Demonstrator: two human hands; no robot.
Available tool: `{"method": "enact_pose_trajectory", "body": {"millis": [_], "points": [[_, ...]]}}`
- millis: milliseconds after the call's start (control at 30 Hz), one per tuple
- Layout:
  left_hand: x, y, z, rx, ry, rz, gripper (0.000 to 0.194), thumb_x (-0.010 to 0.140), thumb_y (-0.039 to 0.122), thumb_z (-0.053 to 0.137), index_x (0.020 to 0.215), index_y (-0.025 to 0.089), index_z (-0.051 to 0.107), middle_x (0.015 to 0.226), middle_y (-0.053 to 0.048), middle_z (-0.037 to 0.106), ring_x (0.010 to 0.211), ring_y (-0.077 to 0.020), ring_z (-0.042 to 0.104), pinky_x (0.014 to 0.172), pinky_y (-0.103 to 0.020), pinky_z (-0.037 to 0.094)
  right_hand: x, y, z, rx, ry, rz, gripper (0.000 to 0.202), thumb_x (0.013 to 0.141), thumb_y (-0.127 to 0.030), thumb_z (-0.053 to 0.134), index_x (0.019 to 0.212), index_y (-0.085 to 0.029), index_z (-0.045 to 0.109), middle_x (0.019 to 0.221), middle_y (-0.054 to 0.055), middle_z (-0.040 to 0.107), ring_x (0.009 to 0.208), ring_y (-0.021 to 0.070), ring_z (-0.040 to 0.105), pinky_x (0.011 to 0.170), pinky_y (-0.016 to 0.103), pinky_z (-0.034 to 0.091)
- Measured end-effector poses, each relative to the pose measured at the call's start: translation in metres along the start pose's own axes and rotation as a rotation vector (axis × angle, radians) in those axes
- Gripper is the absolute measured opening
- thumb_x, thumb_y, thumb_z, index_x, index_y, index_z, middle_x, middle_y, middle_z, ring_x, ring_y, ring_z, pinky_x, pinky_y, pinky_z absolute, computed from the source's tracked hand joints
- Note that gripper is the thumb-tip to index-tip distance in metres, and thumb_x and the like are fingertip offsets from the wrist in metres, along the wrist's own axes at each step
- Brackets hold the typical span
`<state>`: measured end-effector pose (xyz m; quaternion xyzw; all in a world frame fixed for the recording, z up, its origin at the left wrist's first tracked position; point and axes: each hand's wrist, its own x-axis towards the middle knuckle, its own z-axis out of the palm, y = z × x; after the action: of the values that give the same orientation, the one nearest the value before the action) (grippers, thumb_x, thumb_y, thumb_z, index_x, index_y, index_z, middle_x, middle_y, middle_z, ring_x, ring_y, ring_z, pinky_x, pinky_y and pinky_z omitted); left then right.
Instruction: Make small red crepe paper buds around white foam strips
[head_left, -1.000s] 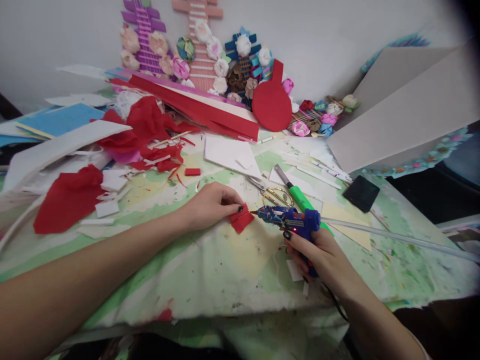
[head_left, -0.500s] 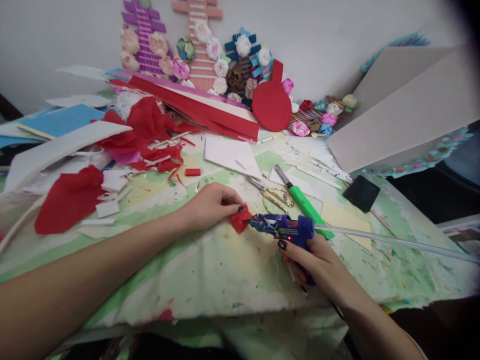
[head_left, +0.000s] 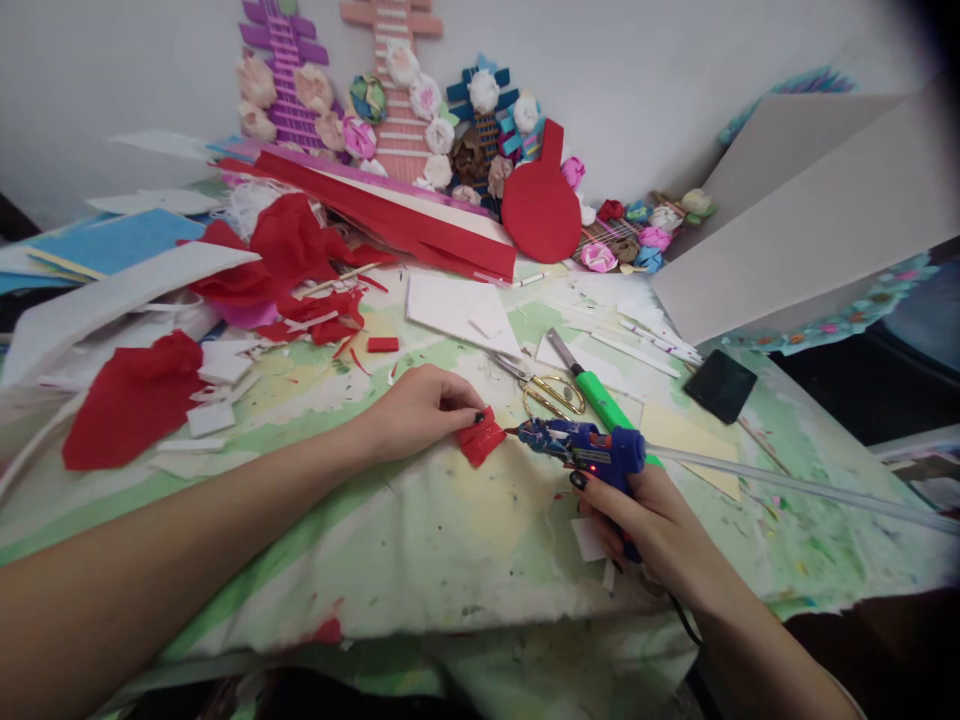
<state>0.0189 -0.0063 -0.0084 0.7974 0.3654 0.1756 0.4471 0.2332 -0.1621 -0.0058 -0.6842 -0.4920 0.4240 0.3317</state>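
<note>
Between thumb and fingers, my left hand (head_left: 421,408) pinches a small red piece (head_left: 482,438) above the middle of the table. A shiny streak shows on the piece. My right hand (head_left: 649,520) is wrapped round a blue glue gun (head_left: 589,448) with a lit red light and a long clear glue stick out of its back. The gun's nozzle points left, just off the right edge of the red piece. Gold-handled scissors (head_left: 553,395) and a green-handled cutter (head_left: 600,395) lie behind the gun.
Red crepe paper (head_left: 135,400) and white scraps are heaped at the left. A red guitar-shaped cutout (head_left: 541,210) leans at the back near flowered decorations. A black square (head_left: 720,386) lies at the right, beside a large grey board (head_left: 802,210).
My right hand has drawn the glue gun slightly to the right, so its nozzle has come off the red piece. My left hand has stayed nearly still.
</note>
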Motion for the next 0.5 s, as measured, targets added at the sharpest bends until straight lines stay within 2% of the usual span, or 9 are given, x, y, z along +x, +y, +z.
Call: {"method": "enact_pose_trajectory", "body": {"millis": [233, 367, 500], "points": [[-0.001, 0.002, 0.001, 0.013, 0.008, -0.01, 0.019, 0.075, 0.024, 0.057, 0.08, 0.015, 0.074, 0.079, -0.003, 0.075, 0.073, -0.0185, 0.067, 0.068, -0.025, 0.048, -0.013, 0.009, -0.008, -0.104, -0.006, -0.07, 0.035, 0.087, -0.05, 0.054, 0.08, -0.017, 0.061, 0.051, -0.002, 0.048, 0.044, 0.0105, 0.042, 0.041, 0.023, 0.031], [-0.001, 0.002, 0.001, 0.014, -0.001, 0.001, 0.02, 0.075, 0.025, 0.057, 0.081, 0.015, 0.074, 0.079, -0.004, 0.075, 0.075, -0.0195, 0.067, 0.069, -0.026, 0.048, -0.014, 0.015, -0.009, -0.221, -0.005, -0.174, 0.031, 0.09, -0.043, 0.052, 0.075, -0.017, 0.06, 0.057, 0.0, 0.053, 0.051, 0.0116, 0.045, 0.044, 0.023, 0.033], [0.0, 0.002, 0.001, 0.013, -0.001, -0.003, 0.02, 0.075, 0.025, 0.057, 0.081, 0.015, 0.074, 0.079, -0.005, 0.075, 0.075, -0.0196, 0.067, 0.069, -0.026, 0.048, -0.012, 0.006, -0.003, -0.266, 0.021, -0.31, 0.02, 0.089, -0.036, 0.053, 0.081, -0.019, 0.061, 0.07, 0.003, 0.06, 0.063, 0.0161, 0.053, 0.054, 0.025, 0.04]]}}
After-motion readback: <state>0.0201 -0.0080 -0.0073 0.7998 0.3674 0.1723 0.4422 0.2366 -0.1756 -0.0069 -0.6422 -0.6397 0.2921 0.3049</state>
